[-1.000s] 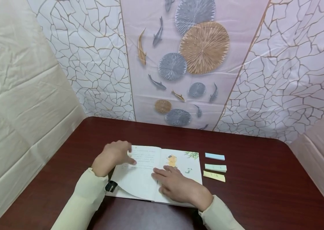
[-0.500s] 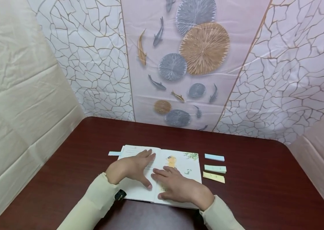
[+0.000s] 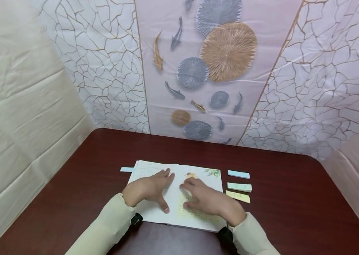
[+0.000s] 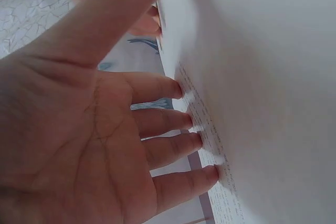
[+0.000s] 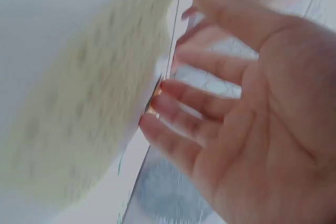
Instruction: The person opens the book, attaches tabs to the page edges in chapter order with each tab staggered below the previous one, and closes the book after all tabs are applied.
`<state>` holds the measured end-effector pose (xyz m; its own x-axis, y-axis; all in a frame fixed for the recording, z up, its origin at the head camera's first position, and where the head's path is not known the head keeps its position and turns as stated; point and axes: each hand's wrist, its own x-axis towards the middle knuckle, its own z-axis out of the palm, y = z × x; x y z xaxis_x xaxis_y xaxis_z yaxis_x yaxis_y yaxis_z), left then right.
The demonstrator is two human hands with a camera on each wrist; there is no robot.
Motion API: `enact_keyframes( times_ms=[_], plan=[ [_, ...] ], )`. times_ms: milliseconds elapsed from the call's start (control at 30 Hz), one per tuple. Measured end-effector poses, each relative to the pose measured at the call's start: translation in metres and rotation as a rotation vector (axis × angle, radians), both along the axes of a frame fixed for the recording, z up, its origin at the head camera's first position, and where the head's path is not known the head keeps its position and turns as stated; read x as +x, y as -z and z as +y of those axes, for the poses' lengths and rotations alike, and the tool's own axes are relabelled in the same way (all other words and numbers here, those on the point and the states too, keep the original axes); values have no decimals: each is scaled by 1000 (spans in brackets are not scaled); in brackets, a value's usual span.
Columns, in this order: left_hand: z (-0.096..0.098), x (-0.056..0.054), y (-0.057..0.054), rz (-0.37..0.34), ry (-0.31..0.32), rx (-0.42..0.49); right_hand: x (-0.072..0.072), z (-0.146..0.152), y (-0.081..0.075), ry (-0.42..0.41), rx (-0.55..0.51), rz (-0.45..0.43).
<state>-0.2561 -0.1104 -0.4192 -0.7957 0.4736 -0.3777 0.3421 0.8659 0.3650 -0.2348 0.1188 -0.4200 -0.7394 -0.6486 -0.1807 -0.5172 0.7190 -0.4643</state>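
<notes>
An open picture book [image 3: 154, 216] lies on the dark red-brown table. My left hand [image 3: 149, 189] rests on the left page with fingers spread and thumb out. In the left wrist view, its fingertips [image 4: 211, 173] touch the page beside lines of print. Over the right page is my right hand [image 3: 208, 199], fingers loosely bent and holding nothing. The right wrist view is blurred, so I cannot tell if those fingertips touch the paper. A yellow text patch [image 5: 94, 93] and a partly covered orange drawing [image 3: 191, 175] show there. From the book's left edge sticks a pale blue tab [image 3: 127, 169].
Right of the book, blue [image 3: 238, 174], green [image 3: 239, 187] and yellow [image 3: 238, 196] sticky strips lie in a column on the table [image 3: 294, 198]. A patterned cloth [image 3: 186, 71] hangs behind the table's far edge. Pale cloth walls stand at both sides.
My left hand has smoothed the turned page down and moved right toward the fold, uncovering the blue tab. My right hand has lifted slightly and shifted right, showing more of the yellow text patch.
</notes>
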Motion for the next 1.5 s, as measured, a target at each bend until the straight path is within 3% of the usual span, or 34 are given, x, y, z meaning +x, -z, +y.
enact_keyframes(
  times_ms=[167,433,667,933,1200,1267,1333,1400,1500],
  plan=[
    [3,1,2,-11,-29,-8,-16,19,3,194,37,91],
    [4,4,3,-21,-54,8,-42,52,15,395,85,71],
    [4,3,1,-11,-52,-14,-51,60,19,354,49,77],
    [4,2,3,-15,-47,-16,-46,60,20,299,71,107],
    [6,4,2,-9,-30,-1,-36,55,13,301,135,319],
    [8,3,2,2,-18,2,-36,56,9,341,86,327],
    [9,2,2,21,-5,2,-37,58,5,405,-24,255],
    [10,2,2,52,13,-11,-39,60,0,459,-169,162],
    [12,3,1,96,74,-15,-41,62,-6,531,-431,-58]
  ],
)
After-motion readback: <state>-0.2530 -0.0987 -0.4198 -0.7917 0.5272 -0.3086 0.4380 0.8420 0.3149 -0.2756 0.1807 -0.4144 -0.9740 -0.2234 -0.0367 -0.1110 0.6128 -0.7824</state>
